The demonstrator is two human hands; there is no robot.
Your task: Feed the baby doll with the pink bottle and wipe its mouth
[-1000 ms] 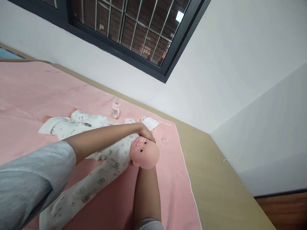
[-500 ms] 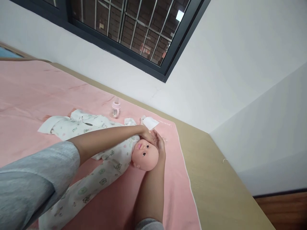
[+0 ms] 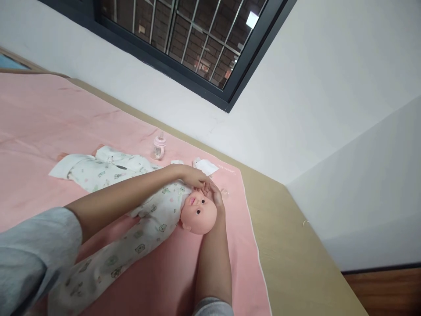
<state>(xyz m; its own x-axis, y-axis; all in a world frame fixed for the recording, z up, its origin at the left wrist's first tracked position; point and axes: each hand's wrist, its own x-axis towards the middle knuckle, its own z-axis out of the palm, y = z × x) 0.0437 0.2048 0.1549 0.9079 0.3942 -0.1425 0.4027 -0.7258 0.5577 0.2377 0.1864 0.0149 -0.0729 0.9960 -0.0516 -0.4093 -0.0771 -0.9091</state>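
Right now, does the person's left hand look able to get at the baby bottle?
Probably yes: the baby bottle stands upright on the pink mat beyond the left forearm, with nothing tall between it and the left hand. That hand is at the doll's head, though.

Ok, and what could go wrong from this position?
The doll's head might roll or drop if the right forearm, which seems to run beneath it, shifts. The right hand is close to a small clear item on the pink mat, so it could get nudged. The bottle stands upright beyond the left forearm; a wide swing of that arm might tip it.
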